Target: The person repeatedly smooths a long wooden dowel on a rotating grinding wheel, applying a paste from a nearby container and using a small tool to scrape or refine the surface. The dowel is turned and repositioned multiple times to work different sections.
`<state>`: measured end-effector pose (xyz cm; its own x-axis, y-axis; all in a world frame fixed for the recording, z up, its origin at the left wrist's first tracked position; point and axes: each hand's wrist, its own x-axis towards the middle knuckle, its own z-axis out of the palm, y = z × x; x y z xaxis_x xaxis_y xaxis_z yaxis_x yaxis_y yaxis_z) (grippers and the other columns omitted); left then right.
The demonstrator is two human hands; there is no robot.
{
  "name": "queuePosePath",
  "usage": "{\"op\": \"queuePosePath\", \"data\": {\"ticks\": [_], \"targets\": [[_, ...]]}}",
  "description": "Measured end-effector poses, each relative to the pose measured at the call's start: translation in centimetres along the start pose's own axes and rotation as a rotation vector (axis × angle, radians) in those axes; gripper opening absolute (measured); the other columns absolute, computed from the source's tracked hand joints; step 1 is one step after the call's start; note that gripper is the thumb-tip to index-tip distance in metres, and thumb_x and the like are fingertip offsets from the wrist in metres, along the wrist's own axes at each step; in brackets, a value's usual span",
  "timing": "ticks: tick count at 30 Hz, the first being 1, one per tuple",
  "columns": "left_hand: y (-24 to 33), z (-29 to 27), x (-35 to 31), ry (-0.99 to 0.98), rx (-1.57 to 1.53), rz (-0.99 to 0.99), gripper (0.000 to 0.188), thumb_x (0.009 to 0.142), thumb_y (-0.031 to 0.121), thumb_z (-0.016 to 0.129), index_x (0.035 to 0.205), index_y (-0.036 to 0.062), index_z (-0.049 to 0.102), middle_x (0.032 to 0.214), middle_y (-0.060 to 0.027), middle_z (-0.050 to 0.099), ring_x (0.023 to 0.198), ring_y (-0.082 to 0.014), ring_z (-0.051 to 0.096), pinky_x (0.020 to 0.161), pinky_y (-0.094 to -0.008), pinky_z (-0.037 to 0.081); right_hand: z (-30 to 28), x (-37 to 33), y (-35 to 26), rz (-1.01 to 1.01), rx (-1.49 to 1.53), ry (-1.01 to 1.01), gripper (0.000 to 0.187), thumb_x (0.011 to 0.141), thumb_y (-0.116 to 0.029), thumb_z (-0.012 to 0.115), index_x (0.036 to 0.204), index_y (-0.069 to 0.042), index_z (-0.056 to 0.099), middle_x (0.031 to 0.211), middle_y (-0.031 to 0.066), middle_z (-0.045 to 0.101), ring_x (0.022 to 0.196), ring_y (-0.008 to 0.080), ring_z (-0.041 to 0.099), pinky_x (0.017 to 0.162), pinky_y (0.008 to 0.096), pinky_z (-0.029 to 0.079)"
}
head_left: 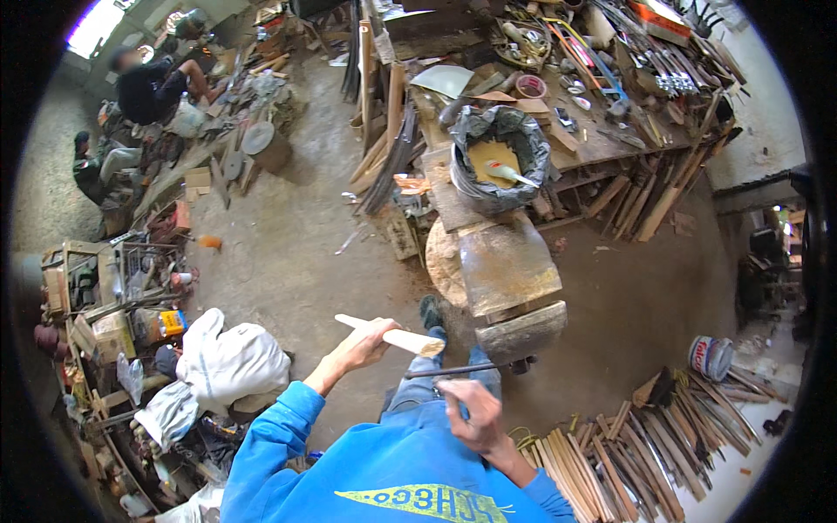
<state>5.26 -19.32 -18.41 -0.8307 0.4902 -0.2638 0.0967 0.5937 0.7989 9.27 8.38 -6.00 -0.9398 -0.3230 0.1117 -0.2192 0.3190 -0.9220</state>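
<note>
My left hand [368, 344] is wrapped around a pale, bare wooden stick [414, 341]. The stick is thin at its left end and thicker at its right, where the end face looks rough. In front of my waist is my right hand [475, 411], its fingers curled in; whatever they may hold is hidden. A thin dark rod [462, 370] lies across my thighs, just beyond the right hand. Past my knees stands a worn wooden block seat [510, 266]. Behind it a bucket lined with a black bag [499, 199] holds tan material, with a small bottle [506, 173] lying on it.
A cluttered workbench [593, 148] runs along the far right. Wooden strips [610, 462] lie in rows at the lower right, near a paint can [711, 357]. White sacks [231, 362] sit to my left. Two people [148, 91] sit among scraps at the far left.
</note>
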Motion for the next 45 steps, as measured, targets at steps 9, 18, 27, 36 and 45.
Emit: {"op": "queuePosePath", "data": {"ticks": [9, 18, 27, 36, 45], "targets": [[11.1, -1.5, 0.1, 0.019, 0.068, 0.055, 0.027, 0.087, 0.005, 0.062, 0.112, 0.0034, 0.056, 0.101, -0.0174, 0.063, 0.101, -0.0373, 0.061, 0.087, -0.0455, 0.049, -7.3, 1.7, -3.5, -0.284, -0.639, 0.017, 0.048, 0.093, -0.026, 0.064, 0.135, -0.003, 0.058, 0.140, 0.0197, 0.055, 0.126, 0.0406, 0.053, 0.107, 0.0483, 0.042], [31.4, -9.4, 0.9, 0.093, 0.292, 0.055, 0.057, 0.088, 0.018, 0.068, 0.135, 0.0017, 0.040, 0.089, -0.0247, 0.066, 0.086, -0.0438, 0.066, 0.072, -0.0503, 0.053, -5.7, -1.8, -3.5, -0.133, 0.205, -0.110, 0.067, 0.082, -0.018, 0.077, 0.137, -0.001, 0.044, 0.118, 0.0218, 0.062, 0.104, 0.0383, 0.064, 0.093, 0.0436, 0.051], [47.6, -28.3, 6.3, 0.808, 1.049, 0.472, 0.035, 0.096, 0.022, 0.056, 0.125, 0.0034, 0.048, 0.093, -0.0162, 0.064, 0.084, -0.0309, 0.066, 0.074, -0.0424, 0.056, -7.8, 2.4, -10.1, -0.102, 0.366, -0.579, 0.104, 0.080, -0.037, 0.081, 0.151, -0.001, 0.013, 0.107, 0.0280, 0.062, 0.092, 0.0397, 0.068, 0.076, 0.0455, 0.057], [40.4, -2.5, 10.4, 1.259, -0.900, 0.039, 0.030, 0.102, 0.027, 0.057, 0.116, 0.0060, 0.042, 0.102, -0.0059, 0.048, 0.086, -0.0153, 0.053, 0.079, -0.0333, 0.049, -28.7, 8.8, -7.7, -0.465, -0.490, -0.229, 0.060, 0.081, -0.006, 0.074, 0.136, -0.014, 0.051, 0.097, 0.0158, 0.065, 0.082, 0.0349, 0.068, 0.074, 0.0433, 0.055], [31.3, 18.9, 12.8, 0.141, -1.425, -0.189, 0.039, 0.100, 0.021, 0.059, 0.134, 0.0044, 0.051, 0.127, -0.0089, 0.059, 0.115, -0.0184, 0.056, 0.101, -0.0364, 0.047, -37.3, 9.4, 6.9, -0.451, -0.910, -0.623, 0.057, 0.075, -0.007, 0.070, 0.128, -0.019, 0.055, 0.090, 0.0078, 0.061, 0.081, 0.0296, 0.064, 0.072, 0.0422, 0.054]]}}
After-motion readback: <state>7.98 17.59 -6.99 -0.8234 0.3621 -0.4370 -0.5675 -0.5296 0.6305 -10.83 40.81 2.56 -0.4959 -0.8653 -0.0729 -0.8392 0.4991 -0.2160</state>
